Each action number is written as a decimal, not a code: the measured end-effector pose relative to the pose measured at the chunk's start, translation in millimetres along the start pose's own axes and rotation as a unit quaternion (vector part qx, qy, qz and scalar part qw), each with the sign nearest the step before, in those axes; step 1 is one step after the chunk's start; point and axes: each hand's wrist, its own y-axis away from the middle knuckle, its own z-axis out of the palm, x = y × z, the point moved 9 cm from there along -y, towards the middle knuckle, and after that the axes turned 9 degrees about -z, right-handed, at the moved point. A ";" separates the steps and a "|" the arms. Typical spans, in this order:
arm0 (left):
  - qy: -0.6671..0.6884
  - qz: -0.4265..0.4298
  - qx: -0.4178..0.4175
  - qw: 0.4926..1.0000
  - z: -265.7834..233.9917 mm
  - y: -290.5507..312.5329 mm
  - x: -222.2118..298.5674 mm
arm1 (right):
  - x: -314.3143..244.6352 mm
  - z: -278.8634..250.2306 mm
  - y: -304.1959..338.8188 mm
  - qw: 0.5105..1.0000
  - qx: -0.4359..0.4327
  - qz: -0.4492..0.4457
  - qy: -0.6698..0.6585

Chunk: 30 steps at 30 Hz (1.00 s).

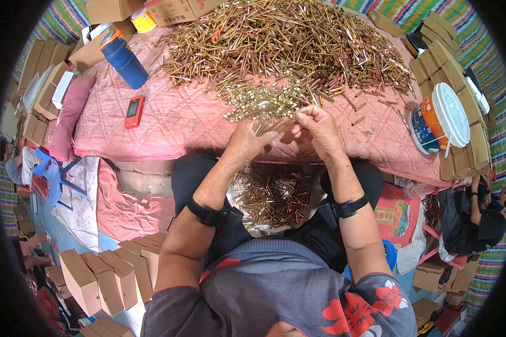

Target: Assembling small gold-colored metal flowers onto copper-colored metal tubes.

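Observation:
My left hand (pixel 245 141) is closed around a few thin brownish sticks (pixel 271 126), which are slightly blurred and reach across toward my right hand (pixel 321 131). The thumb and fingers of my right hand are pinched together at the far ends of these sticks. Just beyond both hands lies a patch of small pale and greenish bits (pixel 264 101) on the pink quilted cover (pixel 174 123). Behind that spreads a large heap of gold-brown thin sticks (pixel 287 45). More sticks lie in a pile (pixel 275 194) between my knees, below the table edge.
On the left stand a blue tumbler (pixel 123 63) with an orange lid and a red phone-like device (pixel 134 112). A lidded bucket (pixel 439 119) stands right. Cardboard boxes (pixel 104 281) line both sides. A blue stool (pixel 59 174) is far left; another person (pixel 478 216) sits far right.

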 end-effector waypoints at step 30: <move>-0.101 0.002 0.003 0.995 -1.1 7.3 5.1 | 3.6 0.4 1.7 0.999 -0.020 0.037 0.030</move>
